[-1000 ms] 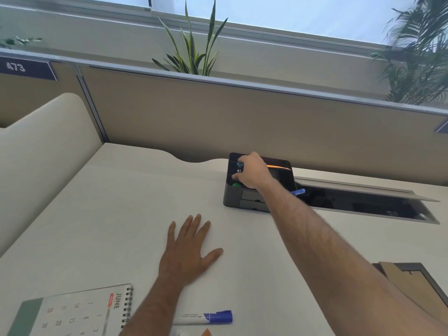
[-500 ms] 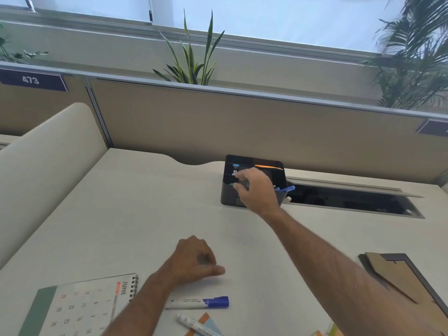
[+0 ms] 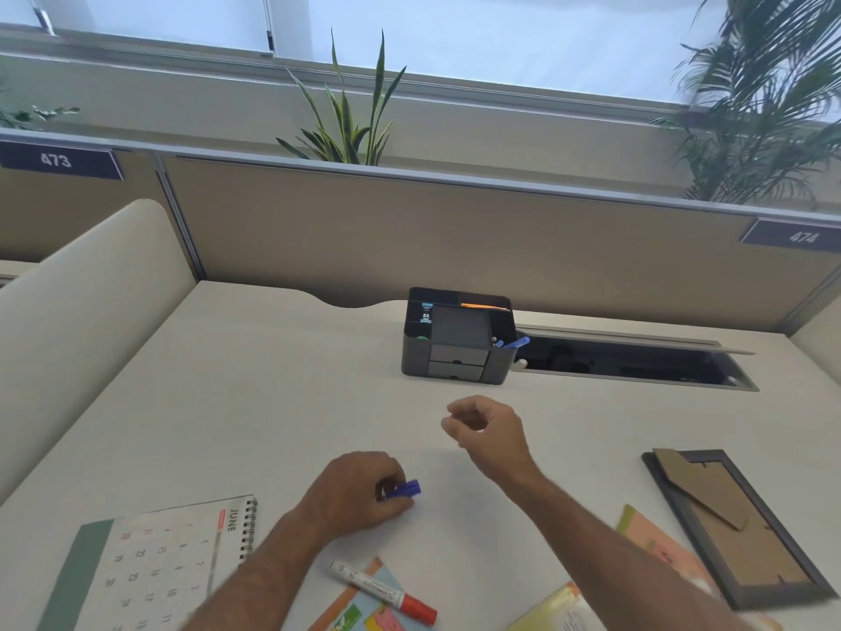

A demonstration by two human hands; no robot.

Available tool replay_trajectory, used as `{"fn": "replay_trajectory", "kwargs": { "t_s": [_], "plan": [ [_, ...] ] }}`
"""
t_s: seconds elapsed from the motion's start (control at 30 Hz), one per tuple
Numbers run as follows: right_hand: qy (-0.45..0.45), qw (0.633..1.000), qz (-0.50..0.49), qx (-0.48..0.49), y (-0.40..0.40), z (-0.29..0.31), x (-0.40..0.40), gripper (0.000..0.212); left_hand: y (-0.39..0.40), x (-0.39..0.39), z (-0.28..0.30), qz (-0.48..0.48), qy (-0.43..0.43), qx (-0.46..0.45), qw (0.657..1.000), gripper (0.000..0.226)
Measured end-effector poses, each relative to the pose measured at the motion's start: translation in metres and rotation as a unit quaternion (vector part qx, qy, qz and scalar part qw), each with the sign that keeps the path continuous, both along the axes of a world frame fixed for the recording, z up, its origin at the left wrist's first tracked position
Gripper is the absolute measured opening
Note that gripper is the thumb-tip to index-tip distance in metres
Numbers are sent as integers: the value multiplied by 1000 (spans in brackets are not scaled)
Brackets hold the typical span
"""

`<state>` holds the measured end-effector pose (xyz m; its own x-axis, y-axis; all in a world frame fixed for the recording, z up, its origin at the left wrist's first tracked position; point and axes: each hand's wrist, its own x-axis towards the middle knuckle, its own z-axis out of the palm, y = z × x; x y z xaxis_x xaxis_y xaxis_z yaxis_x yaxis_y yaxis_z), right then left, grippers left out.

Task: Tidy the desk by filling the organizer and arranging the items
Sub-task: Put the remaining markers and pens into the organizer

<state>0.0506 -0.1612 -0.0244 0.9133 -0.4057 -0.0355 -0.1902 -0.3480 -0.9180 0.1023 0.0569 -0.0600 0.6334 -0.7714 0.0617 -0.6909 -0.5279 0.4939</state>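
Organizer (image 3: 459,341) is sitting at twelve o'clock on the surface (image 3: 255,384), hard against the partition, likely so its open compartments face the reach. I am seeing blue pens (image 3: 514,342) leaning out of its right pocket and an orange item (image 3: 483,306) along its back edge. Left hand (image 3: 359,494) is curling over a blue marker (image 3: 402,489), fingers wrapped round the barrel with only the cap end showing toward three o'clock; I judge this to be the next thing for the organizer. Right hand (image 3: 484,430) is hovering mid-surface, fingers loosely curled, holding nothing that I can make out. Red-capped marker (image 3: 384,589) is lying at six o'clock across coloured sticky notes (image 3: 364,619), waiting its turn. Calendar (image 3: 150,567) is lying at seven o'clock, picture frame (image 3: 732,526) face down at four o'clock.
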Motion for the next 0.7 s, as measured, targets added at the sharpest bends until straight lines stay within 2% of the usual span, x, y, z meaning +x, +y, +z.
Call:
{"fn": "replay_trajectory", "kwargs": {
  "t_s": [0.07,0.13,0.2,0.3,0.4,0.47,0.53,0.6,0.7],
  "plan": [
    [32,992,44,111,5,2,-9,28,-7,3,2,47,8,-94,994,44],
    [43,980,88,170,12,3,-13,39,-17,4,10,71,-5,-180,981,32],
    [26,976,97,192,21,8,-10,35,-29,6,19,82,-22,-229,970,21],
    [-19,981,63,180,27,18,0,18,-40,11,26,120,-24,-271,955,17],
    [-59,992,32,103,20,37,17,12,-41,15,24,166,4,-298,940,41],
    [-102,991,8,86,8,56,33,13,-35,16,23,159,8,-304,939,46],
    [-140,986,-29,86,-8,75,53,11,-25,18,20,99,5,-265,959,43],
    [-175,979,-67,77,-26,90,74,10,-16,20,18,27,3,-182,983,44],
    [-200,972,-116,39,-49,104,107,13,-14,14,26,-56,110,-18,992,48]
  ]
}}
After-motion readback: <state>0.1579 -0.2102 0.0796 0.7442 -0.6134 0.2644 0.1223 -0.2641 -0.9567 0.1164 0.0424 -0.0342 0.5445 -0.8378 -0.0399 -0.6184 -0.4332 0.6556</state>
